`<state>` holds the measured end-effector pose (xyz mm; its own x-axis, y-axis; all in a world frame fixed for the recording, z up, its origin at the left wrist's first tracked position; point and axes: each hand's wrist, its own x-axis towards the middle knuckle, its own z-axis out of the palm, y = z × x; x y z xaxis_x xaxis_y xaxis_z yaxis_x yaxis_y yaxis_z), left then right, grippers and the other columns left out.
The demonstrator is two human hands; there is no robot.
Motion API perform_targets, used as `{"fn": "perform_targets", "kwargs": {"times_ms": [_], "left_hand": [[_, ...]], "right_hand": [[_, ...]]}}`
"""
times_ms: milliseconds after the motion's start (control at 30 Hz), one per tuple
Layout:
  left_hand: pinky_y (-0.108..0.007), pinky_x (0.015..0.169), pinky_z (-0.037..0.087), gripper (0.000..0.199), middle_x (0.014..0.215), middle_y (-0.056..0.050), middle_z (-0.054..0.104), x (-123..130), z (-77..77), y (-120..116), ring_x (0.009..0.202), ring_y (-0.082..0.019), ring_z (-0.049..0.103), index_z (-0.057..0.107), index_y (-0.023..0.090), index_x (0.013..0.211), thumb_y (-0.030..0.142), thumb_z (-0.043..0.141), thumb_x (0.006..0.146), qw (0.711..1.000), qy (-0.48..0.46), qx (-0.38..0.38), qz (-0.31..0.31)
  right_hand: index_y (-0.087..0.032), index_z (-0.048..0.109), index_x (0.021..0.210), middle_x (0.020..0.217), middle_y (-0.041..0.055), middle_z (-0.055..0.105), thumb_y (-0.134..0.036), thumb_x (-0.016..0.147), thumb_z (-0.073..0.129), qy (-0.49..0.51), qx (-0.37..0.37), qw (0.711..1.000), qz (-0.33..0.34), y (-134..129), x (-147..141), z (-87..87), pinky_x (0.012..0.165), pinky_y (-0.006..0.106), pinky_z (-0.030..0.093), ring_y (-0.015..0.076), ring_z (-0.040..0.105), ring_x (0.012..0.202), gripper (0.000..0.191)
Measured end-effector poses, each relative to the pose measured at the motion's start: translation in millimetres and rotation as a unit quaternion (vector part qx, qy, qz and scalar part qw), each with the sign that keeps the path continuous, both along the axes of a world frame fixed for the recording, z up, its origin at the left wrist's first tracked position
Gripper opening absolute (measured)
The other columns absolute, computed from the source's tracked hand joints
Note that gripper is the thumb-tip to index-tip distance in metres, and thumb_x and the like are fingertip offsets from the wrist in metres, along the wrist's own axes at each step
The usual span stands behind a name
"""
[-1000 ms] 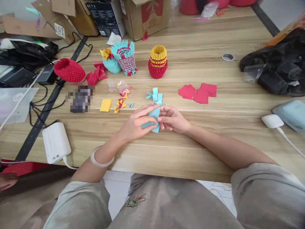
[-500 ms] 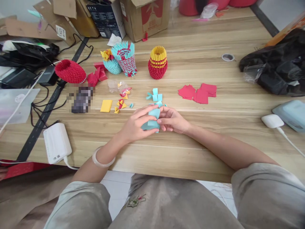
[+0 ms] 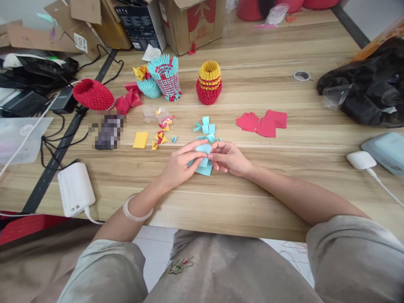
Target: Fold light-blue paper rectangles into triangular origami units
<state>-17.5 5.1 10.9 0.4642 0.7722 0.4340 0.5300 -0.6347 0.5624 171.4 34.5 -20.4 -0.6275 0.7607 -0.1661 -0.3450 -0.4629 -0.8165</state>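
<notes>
1. Light-blue rectangular paper sheet (image 3: 203, 149): positioned between both hands; clock reference centre.
2. Left hand (image 3: 181, 165), 8 o'clock: thumb and fingers clamped on sheet.
3. Right hand (image 3: 232, 159), 4 o'clock: thumb and forefinger pinching sheet's right edge.
4. Small light-blue folded paper pieces (image 3: 205, 129): 12 o'clock, near.
5. Flat red paper pieces (image 3: 267, 127): 2 o'clock.

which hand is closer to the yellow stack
Left. The left hand is right of the yellow stack, slightly nearer the person; the right hand is farther right, past the left.
</notes>
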Motion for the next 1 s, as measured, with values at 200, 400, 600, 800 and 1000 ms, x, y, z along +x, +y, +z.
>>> {"fn": "perform_targets", "kwargs": {"times_ms": [200, 400, 600, 800, 1000], "left_hand": [[-0.034, 0.090, 0.054, 0.013, 0.123, -0.010, 0.065, 0.9, -2.2, 0.3, 0.105, -0.019, 0.066, 0.071, 0.018, 0.088, 0.020, 0.059, 0.086, 0.996, -0.026, 0.023, 0.079], [-0.024, 0.069, 0.054, 0.009, 0.081, -0.003, 0.073, 1.1, -6.2, 0.7, 0.073, -0.013, 0.068, 0.073, 0.018, 0.085, 0.020, 0.065, 0.082, 0.991, -0.060, 0.007, 0.121], [-0.024, 0.068, 0.052, 0.010, 0.082, -0.003, 0.072, 0.8, -8.0, 1.0, 0.073, -0.013, 0.066, 0.073, 0.019, 0.086, 0.024, 0.067, 0.081, 0.990, -0.037, 0.021, 0.133], [-0.023, 0.070, 0.053, 0.014, 0.087, -0.004, 0.072, 2.6, -6.1, -1.0, 0.075, -0.012, 0.067, 0.073, 0.018, 0.090, 0.026, 0.063, 0.084, 0.996, -0.028, 0.007, 0.083], [-0.026, 0.077, 0.055, 0.017, 0.096, -0.007, 0.074, 6.3, -0.7, -4.0, 0.086, -0.016, 0.070, 0.072, 0.017, 0.093, 0.027, 0.061, 0.085, 0.996, -0.067, -0.048, 0.028]], "right_hand": [[-0.016, 0.054, 0.074, 0.046, -0.0079, 0.055, -0.029, 0.065, 0.080, -0.016, 0.001, 0.999, -0.036, 0.7, -0.6, 0.5, 0.026, 0.012, 0.026, 0.0044, 0.049, 0.035, 0.031], [-0.015, 0.056, 0.073, 0.043, -0.0081, 0.054, -0.029, 0.064, 0.080, -0.021, -0.003, 0.999, -0.043, 0.8, -0.4, 2.8, 0.025, 0.012, 0.027, 0.0047, 0.048, 0.035, 0.030], [-0.014, 0.061, 0.077, 0.047, -0.0069, 0.057, -0.027, 0.063, 0.081, -0.016, 0.007, 0.999, -0.033, 0.3, 0.1, 1.8, 0.026, 0.012, 0.029, 0.0050, 0.052, 0.038, 0.028], [-0.015, 0.056, 0.072, 0.049, -0.0066, 0.057, -0.027, 0.064, 0.081, -0.018, 0.036, 0.998, -0.041, -1.2, -1.4, 0.2, 0.027, 0.013, 0.031, 0.0045, 0.049, 0.037, 0.029], [-0.017, 0.049, 0.074, 0.052, -0.0072, 0.057, -0.027, 0.064, 0.082, -0.019, 0.045, 0.998, -0.036, -2.8, -3.0, -2.2, 0.027, 0.013, 0.032, 0.0061, 0.052, 0.039, 0.036]]}}
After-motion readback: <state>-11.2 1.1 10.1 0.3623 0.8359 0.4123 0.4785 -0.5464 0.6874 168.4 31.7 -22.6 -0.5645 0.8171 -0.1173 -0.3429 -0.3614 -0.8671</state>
